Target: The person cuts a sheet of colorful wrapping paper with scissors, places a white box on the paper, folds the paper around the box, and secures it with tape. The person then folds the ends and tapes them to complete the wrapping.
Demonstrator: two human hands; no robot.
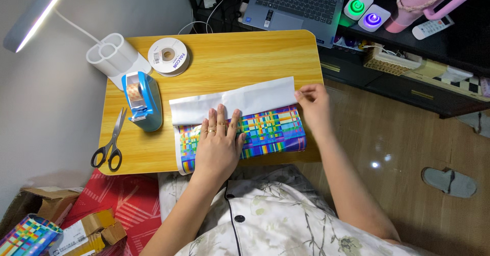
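A parcel in multicoloured checked wrapping paper is laid along the near edge of the small wooden table, its white flap folded over the top. It is pressed flat by the left hand, fingers spread. The flap's right end is pinched by the right hand. Near the left edge are seen a blue tape dispenser, scissors and 1 ribbon roll.

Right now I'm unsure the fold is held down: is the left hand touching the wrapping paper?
Touching. The head view shows the left hand pressed flat, fingers spread, on the wrapping paper where its white flap meets the coloured side.
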